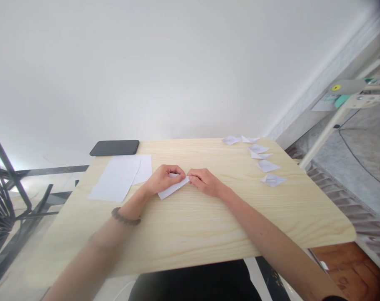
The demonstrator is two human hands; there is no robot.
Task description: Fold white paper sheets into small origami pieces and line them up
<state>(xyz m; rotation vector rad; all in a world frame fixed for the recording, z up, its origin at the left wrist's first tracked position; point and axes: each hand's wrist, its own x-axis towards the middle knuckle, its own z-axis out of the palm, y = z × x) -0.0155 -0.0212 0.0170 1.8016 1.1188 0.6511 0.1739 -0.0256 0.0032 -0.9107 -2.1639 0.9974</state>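
A small folded strip of white paper [172,189] lies on the light wooden table [192,234], held from both ends. My left hand [163,179] is curled over its left part, fingers closed on the paper. My right hand [204,181] pinches the paper's right tip, fingers pressed together. The two hands nearly touch above the paper. A dark bead bracelet [124,217] circles my left wrist.
Flat white sheets [119,177] lie at the left of the table, a black phone [115,147] beyond them at the far edge. Several small folded paper shapes [265,165] sit at the far right. A black wire frame [1,196] stands left of the table.
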